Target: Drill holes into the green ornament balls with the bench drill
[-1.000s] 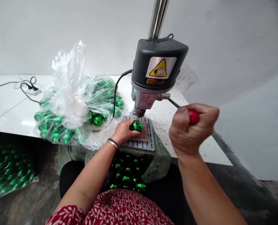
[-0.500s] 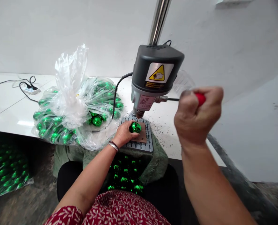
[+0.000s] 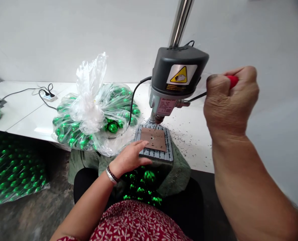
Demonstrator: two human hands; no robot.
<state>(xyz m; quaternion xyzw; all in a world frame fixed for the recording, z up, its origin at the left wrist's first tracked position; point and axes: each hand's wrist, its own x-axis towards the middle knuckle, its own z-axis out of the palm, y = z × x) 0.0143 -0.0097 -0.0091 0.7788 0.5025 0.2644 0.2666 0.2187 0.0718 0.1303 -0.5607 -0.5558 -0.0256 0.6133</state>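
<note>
- The left hand (image 3: 130, 156) could get poked if it slid under the drill bit (image 3: 155, 128) while the right hand (image 3: 231, 102) pulled the red knob (image 3: 233, 81) down
- Left fingers are spread wide and hold nothing; right fingers are curled tight round the red knob
- A green bauble (image 3: 149, 176) is just below the left fingers, not touching

drill press (image 3: 180, 73) | lever (image 3: 198, 96) angled up (red knob (image 3: 232, 81)) | green ball (image 3: 149, 176) below base (image 3: 169, 147)
</note>
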